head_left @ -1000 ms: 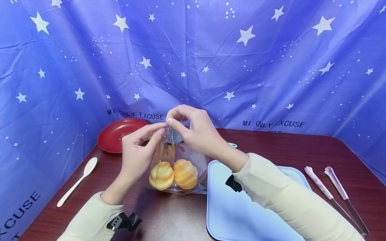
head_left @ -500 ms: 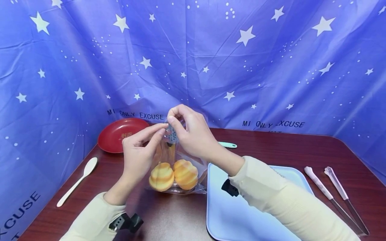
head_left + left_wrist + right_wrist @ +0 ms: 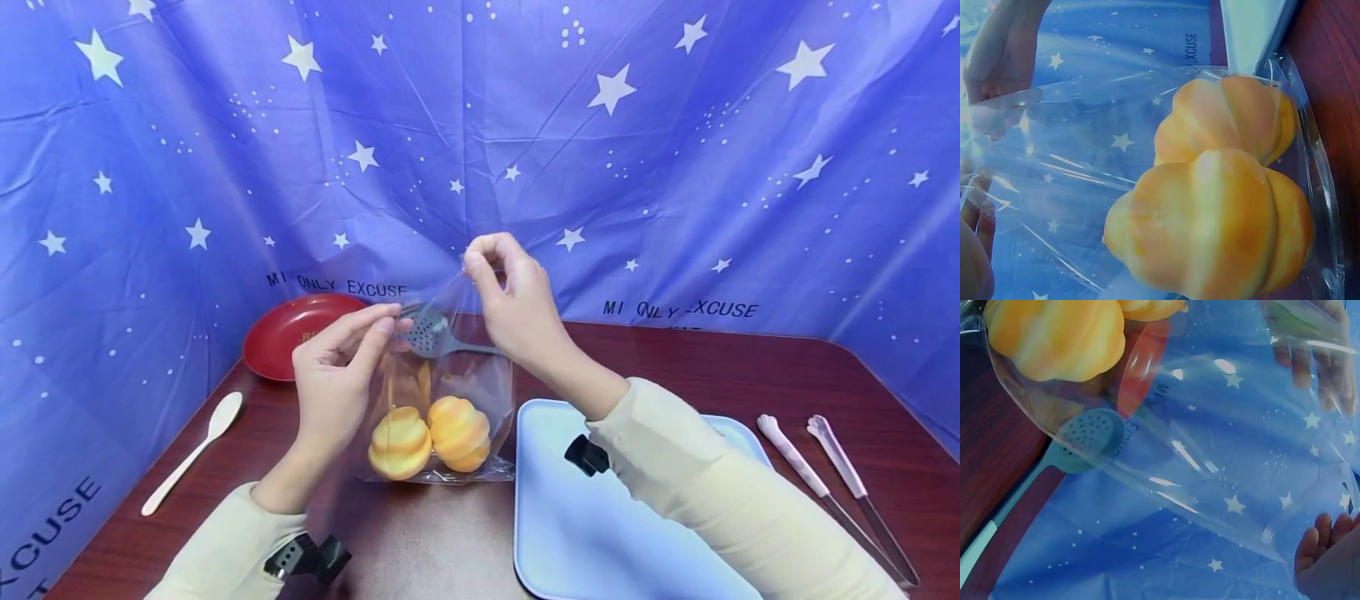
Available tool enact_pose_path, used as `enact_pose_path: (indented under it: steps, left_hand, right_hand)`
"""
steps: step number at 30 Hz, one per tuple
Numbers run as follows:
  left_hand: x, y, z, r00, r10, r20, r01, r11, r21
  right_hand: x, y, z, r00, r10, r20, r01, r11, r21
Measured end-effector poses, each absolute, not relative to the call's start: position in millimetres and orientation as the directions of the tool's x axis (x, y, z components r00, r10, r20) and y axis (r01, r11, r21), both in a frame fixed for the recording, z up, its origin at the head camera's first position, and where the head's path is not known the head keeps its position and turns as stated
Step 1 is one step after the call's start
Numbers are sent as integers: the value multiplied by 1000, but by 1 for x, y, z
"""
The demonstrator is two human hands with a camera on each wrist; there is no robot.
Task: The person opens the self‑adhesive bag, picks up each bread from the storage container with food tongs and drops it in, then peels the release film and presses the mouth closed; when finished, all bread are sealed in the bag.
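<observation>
Buns [image 3: 400, 442], ridged and yellow-orange, already sit inside a clear plastic bag [image 3: 461, 375], apparently unsealed; left hand [image 3: 333, 362], ten o'clock, and right hand [image 3: 522, 308], one o'clock, pinch its top.

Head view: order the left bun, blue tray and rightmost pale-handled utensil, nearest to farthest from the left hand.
From the left hand:
1. Left bun, in the clear bag.
2. Blue tray, farther right.
3. Rightmost pale-handled utensil, beyond the tray.
</observation>
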State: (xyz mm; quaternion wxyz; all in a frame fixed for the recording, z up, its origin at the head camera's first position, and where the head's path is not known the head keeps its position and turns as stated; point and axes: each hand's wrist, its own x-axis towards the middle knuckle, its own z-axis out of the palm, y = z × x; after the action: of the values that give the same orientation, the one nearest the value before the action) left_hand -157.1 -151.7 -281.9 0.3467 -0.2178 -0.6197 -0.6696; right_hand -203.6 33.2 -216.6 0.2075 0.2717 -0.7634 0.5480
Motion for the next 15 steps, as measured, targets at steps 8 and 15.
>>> enact_pose_path:
  steps: [8, 15]
  left_hand:
    - [-164, -162, -284, -679, -323, 659, 718, -109, 687]
    - [-169, -169, -287, -691, -393, 606, 700, -155, 697]
  right_hand:
    - [-210, 50, -208, -781, -14, 625, -618, 170, -768]
    - [-218, 74, -203, -784, 79, 615, -607, 110, -787]
